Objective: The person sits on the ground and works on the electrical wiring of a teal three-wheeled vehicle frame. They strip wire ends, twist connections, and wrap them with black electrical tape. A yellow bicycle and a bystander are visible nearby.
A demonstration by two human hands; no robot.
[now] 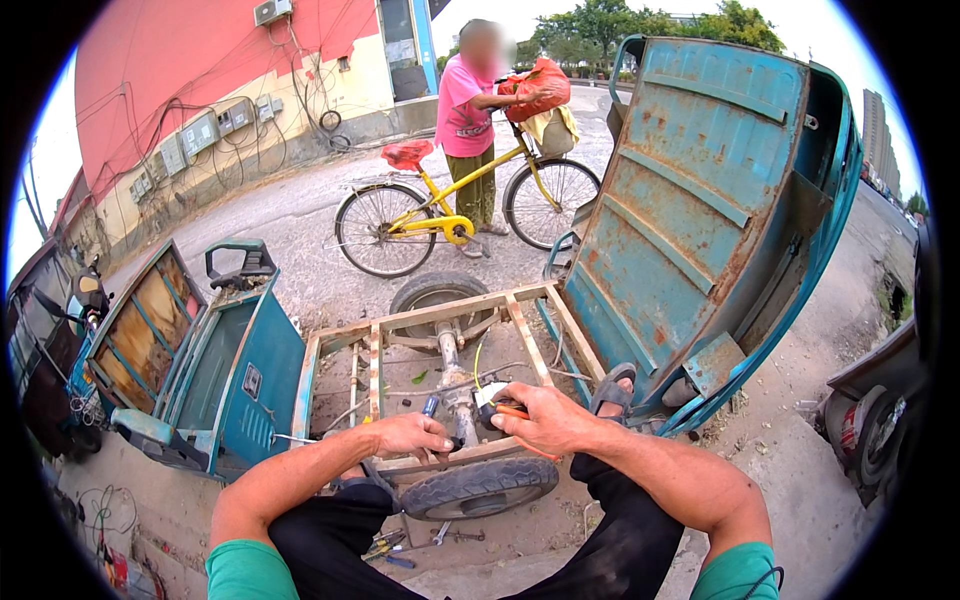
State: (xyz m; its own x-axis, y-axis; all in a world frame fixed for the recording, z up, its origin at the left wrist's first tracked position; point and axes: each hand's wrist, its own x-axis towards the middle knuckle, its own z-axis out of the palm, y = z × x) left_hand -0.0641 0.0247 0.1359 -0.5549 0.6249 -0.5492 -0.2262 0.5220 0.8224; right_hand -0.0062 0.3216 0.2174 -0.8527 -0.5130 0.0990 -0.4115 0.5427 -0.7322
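My left hand [412, 437] is closed in a pinch over the near side of the tricycle frame [375, 372]. A small dark piece shows at its fingertips; what it grips is too small to make out. Just beyond it stands a blue screwdriver-like handle [430, 405]. Orange-handled pliers [513, 410] are in my closed right hand [550, 420], their jaws mostly hidden. Touching that hand's fingers is a white and black piece [487, 394], with a yellow-green wire [477, 358] rising behind it. Between my hands runs the rusty axle [450, 350].
A tyre [480, 488] lies close before me, with hand tools [390, 545] on the ground. The rusty teal cargo bed [670, 215] is tipped up at right. At left sits a teal seat box [245, 385]. A person [465, 120] stands beyond with a yellow bicycle [455, 205].
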